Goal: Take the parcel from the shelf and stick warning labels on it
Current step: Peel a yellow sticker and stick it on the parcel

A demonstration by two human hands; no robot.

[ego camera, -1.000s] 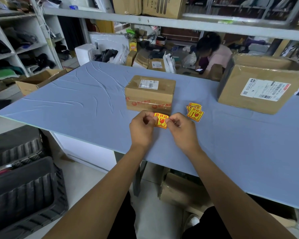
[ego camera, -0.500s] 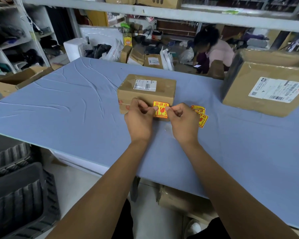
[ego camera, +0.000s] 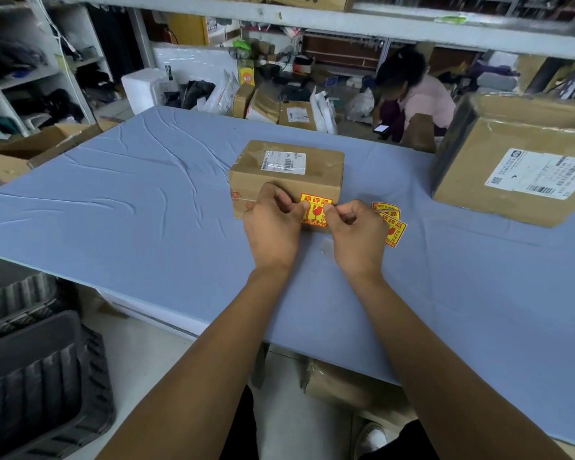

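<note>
A small brown cardboard parcel [ego camera: 287, 172] with a white shipping label on top lies on the blue table [ego camera: 130, 207]. A yellow and red warning label [ego camera: 315, 207] is against the parcel's near side. My left hand [ego camera: 273, 232] pinches the label's left edge and my right hand [ego camera: 359, 237] pinches its right edge. Just right of my right hand, a small pile of the same warning labels [ego camera: 390, 224] rests on the table.
A large cardboard box [ego camera: 518, 161] with a shipping label stands at the table's right. A person [ego camera: 412, 94] crouches among parcels beyond the far edge. An open carton [ego camera: 37, 149] sits left of the table, black crates [ego camera: 30, 376] at lower left.
Both hands have carried the warning label forward from above the table to the parcel's near side. The view has shifted closer to the parcel.
</note>
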